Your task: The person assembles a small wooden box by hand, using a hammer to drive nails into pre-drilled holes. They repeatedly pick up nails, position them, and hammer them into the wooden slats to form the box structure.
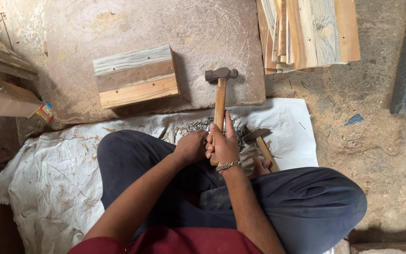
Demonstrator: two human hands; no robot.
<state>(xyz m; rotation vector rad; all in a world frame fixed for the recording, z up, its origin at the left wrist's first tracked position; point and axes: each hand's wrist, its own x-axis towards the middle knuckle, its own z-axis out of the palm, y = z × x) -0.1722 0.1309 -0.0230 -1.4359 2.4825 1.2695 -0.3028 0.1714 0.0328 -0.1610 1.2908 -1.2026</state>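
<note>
— So, from my remote seat: what holds anything down there?

— Only the white sack cloth [287,127] spread on the floor. It carries a loose heap of nails [202,126] at twelve o'clock from the hands; I cannot count them, they are too small and tangled.

— And the hands?

— I see the right hand [222,143] wrapped around the wooden handle of a ball-peen hammer [220,89], fingers partly loose, the head pointing to twelve o'clock and resting over the flat stone slab [142,23]. The left hand [191,146] is curled into a fist just beside it, touching it; whether it holds anything I cannot tell.

— Counts?

— Two hammers: the held one, and a second hammer [259,141] lying on the cloth at three o'clock from the right hand. One small block of three joined planks [136,76] at ten o'clock on the slab. One stack of boards [308,33] at one o'clock.
</note>
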